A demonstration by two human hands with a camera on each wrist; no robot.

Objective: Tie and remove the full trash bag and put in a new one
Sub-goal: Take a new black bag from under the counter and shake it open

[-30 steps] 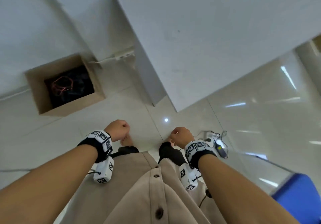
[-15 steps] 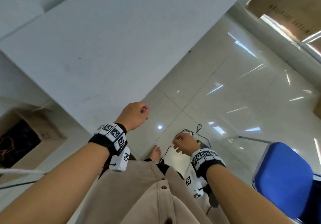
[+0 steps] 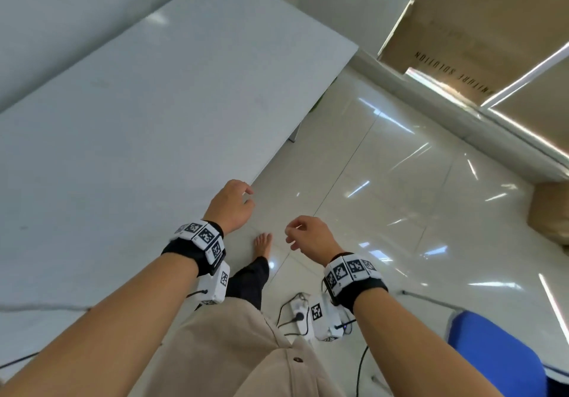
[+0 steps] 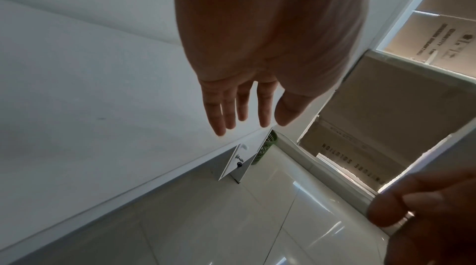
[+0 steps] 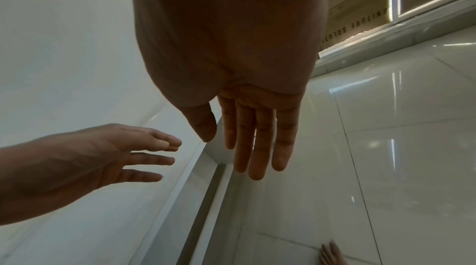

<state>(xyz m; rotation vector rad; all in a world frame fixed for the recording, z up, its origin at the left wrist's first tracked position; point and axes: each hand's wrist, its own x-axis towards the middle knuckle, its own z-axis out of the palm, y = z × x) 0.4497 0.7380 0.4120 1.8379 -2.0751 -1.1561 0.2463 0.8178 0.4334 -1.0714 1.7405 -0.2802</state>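
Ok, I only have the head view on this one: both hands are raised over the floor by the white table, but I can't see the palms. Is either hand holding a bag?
Observer: No. The left wrist view shows the palm of the left hand, with straight fingers and nothing in it.
Operator: And the other one?
Observer: In the right wrist view the right hand also has its fingers straight and holds nothing.
Operator: Any bin nearby?
Observer: The left wrist view shows a green slatted basket on the floor past the far end of the table. I cannot tell whether there is a bag in it.
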